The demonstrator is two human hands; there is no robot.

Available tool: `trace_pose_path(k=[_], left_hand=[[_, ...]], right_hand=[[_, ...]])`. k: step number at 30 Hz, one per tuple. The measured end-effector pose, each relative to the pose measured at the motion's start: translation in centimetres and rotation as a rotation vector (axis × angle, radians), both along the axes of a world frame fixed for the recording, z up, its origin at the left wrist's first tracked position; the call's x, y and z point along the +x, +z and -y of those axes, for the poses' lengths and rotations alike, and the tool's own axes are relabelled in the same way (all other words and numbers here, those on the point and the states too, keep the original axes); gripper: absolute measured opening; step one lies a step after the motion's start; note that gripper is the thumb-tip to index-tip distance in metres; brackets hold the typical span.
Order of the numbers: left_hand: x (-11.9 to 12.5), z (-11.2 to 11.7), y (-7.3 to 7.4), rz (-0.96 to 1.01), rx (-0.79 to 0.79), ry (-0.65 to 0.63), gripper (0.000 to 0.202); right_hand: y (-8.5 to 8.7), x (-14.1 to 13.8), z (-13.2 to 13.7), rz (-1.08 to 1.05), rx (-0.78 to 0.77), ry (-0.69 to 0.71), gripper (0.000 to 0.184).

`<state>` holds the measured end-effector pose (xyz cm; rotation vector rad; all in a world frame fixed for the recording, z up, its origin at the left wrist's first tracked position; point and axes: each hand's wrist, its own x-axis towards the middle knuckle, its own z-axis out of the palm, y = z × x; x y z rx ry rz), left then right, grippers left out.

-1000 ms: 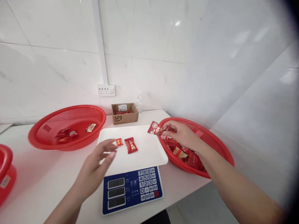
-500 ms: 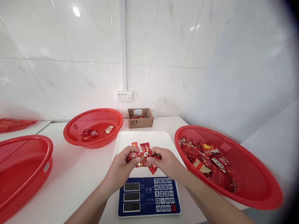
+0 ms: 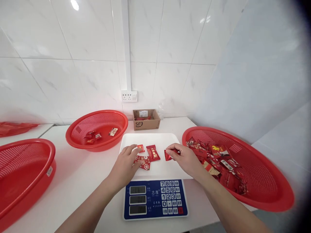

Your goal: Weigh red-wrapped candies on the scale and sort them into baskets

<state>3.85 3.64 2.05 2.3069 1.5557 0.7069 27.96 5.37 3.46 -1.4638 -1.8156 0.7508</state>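
Note:
My left hand [image 3: 126, 165] is over the left side of the scale's white pan [image 3: 136, 138], fingers and thumb apart. Between them lies a red snack packet with white flowers [image 3: 145, 163], and a small orange-red packet [image 3: 141, 148] sits by the fingertips. A dark red packet with gold lettering [image 3: 153, 153] lies flat mid-pan. On the right of the pan, my right hand [image 3: 186, 158] pinches a small shiny red packet [image 3: 167, 155], partly hidden by the fingers. The scale's blue keypad panel [image 3: 155, 199] faces me.
At right stands a red basket [image 3: 264, 181] heaped with red packets. Another red basket [image 3: 97, 113] at back left holds several packets. A third red basket [image 3: 26, 181] is at the left edge. An SF cardboard box [image 3: 147, 124] with red packets stands behind the scale.
My hands have moved apart, left and right. The flowered packet they held together now lies on the pan, and the dark red packet lies uncovered there. My right hand has a small red packet.

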Motion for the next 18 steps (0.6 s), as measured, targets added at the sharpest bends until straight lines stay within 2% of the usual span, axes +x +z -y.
trace_pose_path(k=[4,9,14,18], left_hand=[[1.1,-0.4,-0.1,-0.119,-0.115,-0.174,0.053],[2.3,-1.6,0.1,-0.254,-0.236,-0.327,0.068],[3.5,-3.1,0.4,-0.375,-0.242,-0.427,0.067],[3.9,-4.1,0.8,-0.452,-0.221,-0.500,0.062]], right_hand=[[-0.7,-0.3,-0.8,0.059,0.000,0.000,0.019],[-1.2,-0.5,-0.9,0.163,0.013,0.057,0.036],[-0.5,0.0,0.4,0.252,-0.028,0.143,0.033],[0.4,2.8,0.5,0.328,-0.014,0.036,0.033]])
